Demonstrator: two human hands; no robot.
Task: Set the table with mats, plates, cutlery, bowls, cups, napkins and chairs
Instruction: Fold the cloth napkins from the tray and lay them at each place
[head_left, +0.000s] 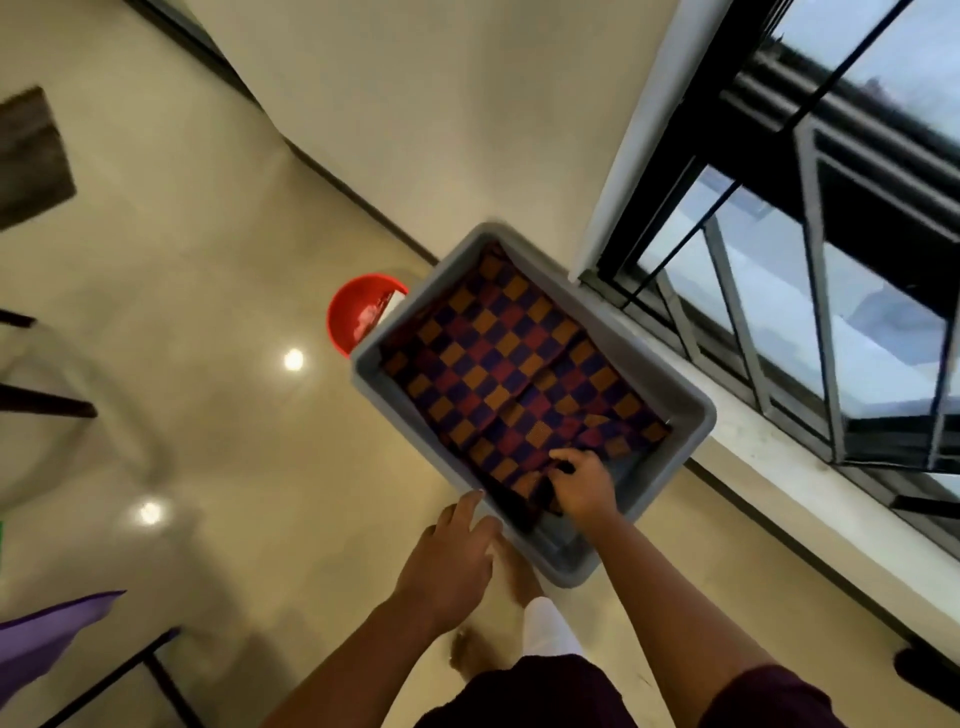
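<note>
— Mats (511, 374), the checkered ones in orange, red and dark blue: where are they?
— Inside the grey tub (696, 415), which sits on the floor (218, 291) against the window (779, 291). They cover nearly the whole bottom of the tub, lying flat with a few folds toward its near end.
— And the hands?
— The right hand (584, 486) is down in the tub at its near end, fingers curled and pinching the edge of the cloth, which is bunched up dark under the knuckles. The left hand (454, 556) is just outside the tub's near-left rim, fingers straight and relaxed, with the fingertips at the rim; whether they actually touch it I cannot tell.
— Anything else around the tub?
— A red bucket (358, 312) stands right behind its far-left corner, partly hidden by the wall of the tub. Well off to the left of the tub something purple (47, 634) juts in over a dark frame, and dark furniture legs show at the left edge, blurred. Below the tub, the person's bare foot and a white trouser leg are on the floor
</note>
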